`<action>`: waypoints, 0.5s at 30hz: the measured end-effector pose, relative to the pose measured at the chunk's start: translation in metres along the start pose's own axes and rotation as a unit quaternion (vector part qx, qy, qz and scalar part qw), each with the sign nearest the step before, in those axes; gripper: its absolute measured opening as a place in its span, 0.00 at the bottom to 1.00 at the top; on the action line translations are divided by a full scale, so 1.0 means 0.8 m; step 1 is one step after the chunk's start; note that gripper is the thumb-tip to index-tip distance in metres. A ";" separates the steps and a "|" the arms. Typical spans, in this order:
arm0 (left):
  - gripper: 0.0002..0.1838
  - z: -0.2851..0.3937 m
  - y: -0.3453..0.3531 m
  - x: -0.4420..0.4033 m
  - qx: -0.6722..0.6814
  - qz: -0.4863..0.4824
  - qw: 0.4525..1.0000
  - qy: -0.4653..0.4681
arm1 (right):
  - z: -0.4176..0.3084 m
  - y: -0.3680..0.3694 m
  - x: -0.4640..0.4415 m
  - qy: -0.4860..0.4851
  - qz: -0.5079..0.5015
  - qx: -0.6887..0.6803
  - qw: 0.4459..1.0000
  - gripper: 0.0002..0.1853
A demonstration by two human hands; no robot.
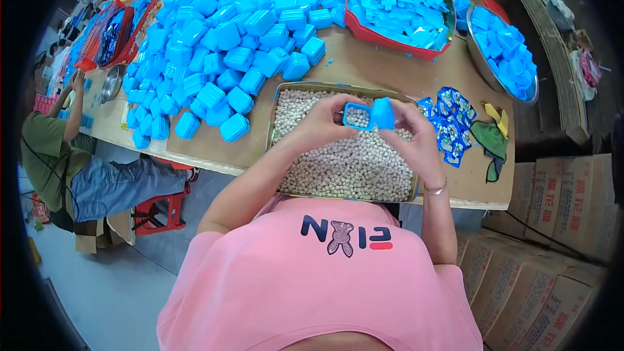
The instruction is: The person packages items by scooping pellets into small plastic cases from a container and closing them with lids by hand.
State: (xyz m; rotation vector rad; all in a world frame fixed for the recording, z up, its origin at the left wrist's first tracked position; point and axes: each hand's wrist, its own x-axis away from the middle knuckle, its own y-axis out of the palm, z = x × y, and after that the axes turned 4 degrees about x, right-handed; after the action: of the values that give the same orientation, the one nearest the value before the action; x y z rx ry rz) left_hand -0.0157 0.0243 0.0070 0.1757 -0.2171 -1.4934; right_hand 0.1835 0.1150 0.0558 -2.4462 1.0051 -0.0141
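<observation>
While both hands clamp it, blue box point(359, 128): open, pale beads point(344, 162) inside, above the tray point(416, 185) at the table's point(364, 68) front edge.
Left hand point(323, 120): closed around the box's left end.
Right hand point(416, 140): gripping the apparent lid point(383, 114).
Handling: likely light, stiff, slick; best gripped by sidewalls, level.
Room: tabletop shows between tray and red basin point(396, 48); packets point(452, 123) crowd right.

The short-sleeved pink shirt point(312, 292) bears a greyish-brown rabbit point(339, 238), dark letters point(314, 225) on either side of it and a red bar point(381, 246) to the wearer's right of it, and a shiny bangle point(437, 189) rings the right wrist point(433, 177).
</observation>
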 end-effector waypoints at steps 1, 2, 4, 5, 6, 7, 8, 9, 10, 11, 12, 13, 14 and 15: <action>0.27 -0.004 -0.001 -0.001 -0.005 -0.005 1.000 -0.002 | -0.018 0.004 -0.004 -0.084 0.001 0.098 0.992 0.27; 0.27 -0.006 -0.002 -0.001 -0.011 -0.012 1.000 -0.004 | -0.018 0.009 -0.007 -0.082 0.002 0.098 0.992 0.27; 0.27 -0.007 0.001 -0.001 -0.020 -0.007 1.000 0.007 | -0.017 0.013 -0.013 -0.188 -0.012 0.263 0.946 0.29; 0.26 -0.007 0.002 0.001 -0.029 0.002 0.999 0.017 | -0.017 0.014 -0.013 -0.190 -0.014 0.264 0.946 0.29; 0.26 -0.005 0.003 0.002 -0.028 0.005 0.999 0.018 | -0.017 0.016 -0.013 -0.189 -0.015 0.267 0.945 0.29; 0.26 -0.002 0.003 0.003 -0.030 0.000 0.999 0.015 | -0.017 0.018 -0.012 -0.188 -0.016 0.269 0.945 0.29; 0.26 -0.001 0.004 0.005 -0.033 -0.006 0.999 0.010 | -0.017 0.020 -0.012 -0.189 -0.019 0.268 0.944 0.29; 0.26 -0.003 0.005 0.005 -0.032 -0.004 0.999 0.011 | -0.016 0.020 -0.013 -0.194 -0.022 0.248 0.949 0.29; 0.26 -0.005 0.006 0.004 -0.043 -0.001 0.999 0.024 | -0.015 0.021 -0.013 -0.199 -0.026 0.228 0.953 0.29; 0.26 -0.006 0.007 0.005 -0.054 0.003 0.998 0.036 | -0.013 0.023 -0.010 -0.200 -0.027 0.228 0.952 0.29; 0.26 -0.003 0.010 0.008 -0.053 0.003 0.998 0.037 | -0.010 0.026 -0.007 -0.204 -0.010 0.228 0.952 0.29; 0.25 0.005 0.013 0.009 -0.015 -0.003 0.999 0.045 | -0.008 0.026 -0.007 -0.211 0.010 0.229 0.950 0.29; 0.25 0.008 0.016 0.010 0.025 -0.010 0.998 0.050 | -0.009 0.028 -0.006 -0.211 0.010 0.230 0.950 0.29; 0.25 0.007 0.014 0.010 0.027 -0.011 0.998 0.050 | -0.010 0.030 -0.003 -0.215 0.027 0.240 0.946 0.29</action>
State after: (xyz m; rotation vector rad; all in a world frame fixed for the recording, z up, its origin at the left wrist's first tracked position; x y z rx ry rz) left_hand -0.0056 0.0176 0.0154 0.2971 -0.1759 -1.4965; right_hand 0.1644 0.0982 0.0527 -1.8649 0.7613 0.2533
